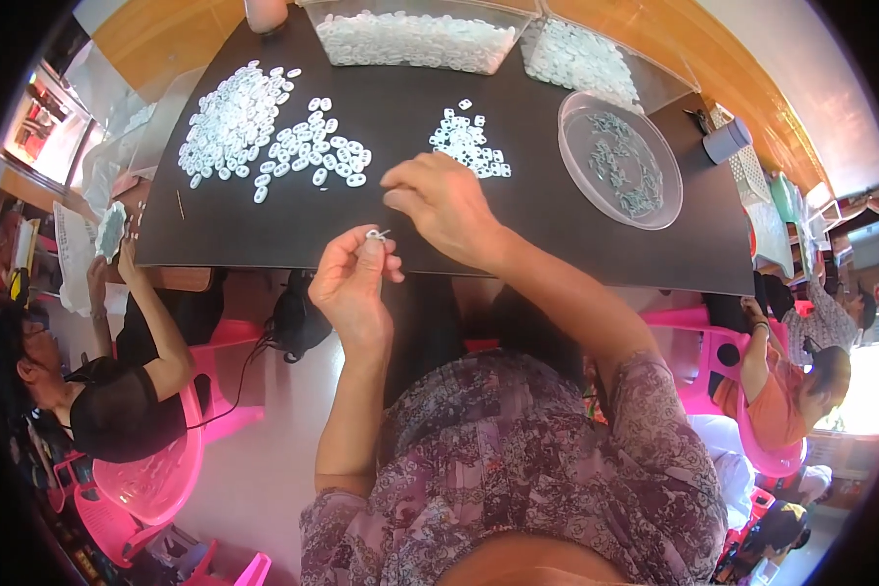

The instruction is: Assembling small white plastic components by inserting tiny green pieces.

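Observation:
In front of the table edge, my left hand [354, 288] pinches a small white plastic piece [373, 234] between thumb and fingers. A thin grey pin sticks out of it to the right. My right hand [444, 205] hovers over the dark table, fingers bent and slightly apart, with nothing visible in them. Just beyond it lies a pile of small white square pieces [464, 142]. To its left are loose white oval pieces with holes [317, 146], and further left a larger heap of the same ovals [230, 122].
A round clear tray [573, 171] of small grey-green parts stands at the right. Clear bins of white pieces [415, 44] [581, 63] line the far edge. A grey cylinder [726, 142] lies at far right. People sit on pink chairs [151, 474] on both sides.

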{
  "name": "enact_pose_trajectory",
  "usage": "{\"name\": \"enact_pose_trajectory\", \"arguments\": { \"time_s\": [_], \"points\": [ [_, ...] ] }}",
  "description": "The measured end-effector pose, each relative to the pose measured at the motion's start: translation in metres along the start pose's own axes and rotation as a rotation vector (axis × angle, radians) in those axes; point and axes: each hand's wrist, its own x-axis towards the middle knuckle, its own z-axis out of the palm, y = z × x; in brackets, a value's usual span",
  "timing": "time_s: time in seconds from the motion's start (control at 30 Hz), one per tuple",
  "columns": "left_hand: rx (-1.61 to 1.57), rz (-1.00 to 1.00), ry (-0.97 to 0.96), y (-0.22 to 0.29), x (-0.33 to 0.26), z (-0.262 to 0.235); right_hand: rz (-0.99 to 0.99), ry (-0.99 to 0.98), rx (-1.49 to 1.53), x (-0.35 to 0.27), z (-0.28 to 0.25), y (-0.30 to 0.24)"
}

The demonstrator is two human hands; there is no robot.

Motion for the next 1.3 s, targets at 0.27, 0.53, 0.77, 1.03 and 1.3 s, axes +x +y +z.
{"name": "enact_pose_trajectory", "arguments": {
  "time_s": [0.27,0.53,0.77,1.03,1.3],
  "points": [
    [-0.036,-0.003,0.083,0.009,0.010,-0.014,-0.368,0.020,-0.393,0.033,0.047,0.023],
    [-0.062,-0.030,0.080,0.010,0.010,-0.015,-0.348,-0.073,-0.244,0.024,0.036,0.030],
    [-0.063,-0.014,-0.024,0.008,0.005,-0.004,0.476,-0.242,0.615,0.004,-0.012,-0.001],
    [-0.039,-0.058,-0.065,0.002,-0.003,0.011,0.486,-0.151,0.689,-0.014,-0.032,-0.011],
    [0.001,-0.069,-0.092,0.000,-0.010,0.019,0.515,-0.110,0.725,-0.023,-0.037,-0.011]
  ]
}}
